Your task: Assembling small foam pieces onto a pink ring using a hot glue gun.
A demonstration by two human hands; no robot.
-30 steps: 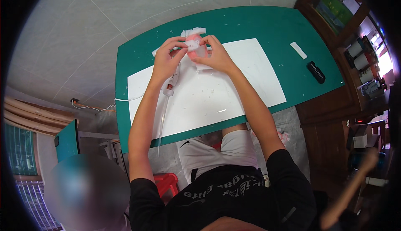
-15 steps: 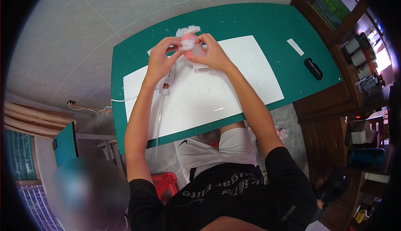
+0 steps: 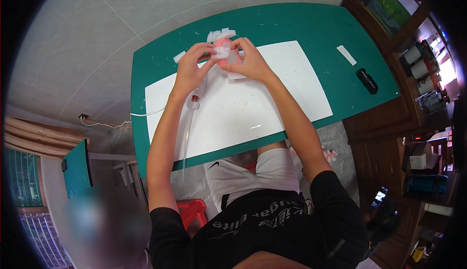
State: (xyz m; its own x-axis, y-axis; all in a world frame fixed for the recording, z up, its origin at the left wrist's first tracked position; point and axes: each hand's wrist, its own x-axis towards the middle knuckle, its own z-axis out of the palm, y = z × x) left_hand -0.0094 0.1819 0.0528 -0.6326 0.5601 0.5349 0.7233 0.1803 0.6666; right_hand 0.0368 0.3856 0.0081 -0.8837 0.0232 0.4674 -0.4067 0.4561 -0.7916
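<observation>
Both my hands meet over the far part of the white sheet point(image 3: 233, 118). Pinched between the fingertips of my left hand point(image 3: 190, 70) and my right hand point(image 3: 254, 64) is a small white foam-like piece point(image 3: 221, 53). Its exact shape is partly covered by fingers. Pink and white material point(image 3: 224, 43) shows right behind and under it, and I cannot tell whether the parts are joined. Beside my left wrist lies a hot glue gun point(image 3: 193, 102), partly hidden by that hand, with a long clear glue stick point(image 3: 187, 137) sticking out toward me.
White foam scraps point(image 3: 225, 33) sit beyond my hands on the green table point(image 3: 292, 20). To the right lie a white strip point(image 3: 346, 55) and a black case point(image 3: 367, 81). A white cord point(image 3: 111, 126) runs left to a wall socket. A red stool point(image 3: 192, 212) stands below.
Both hands keep their pinch on the white piece and shift only slightly. More of the scrap left of my left hand shows. A lit phone screen has appeared at the lower right.
</observation>
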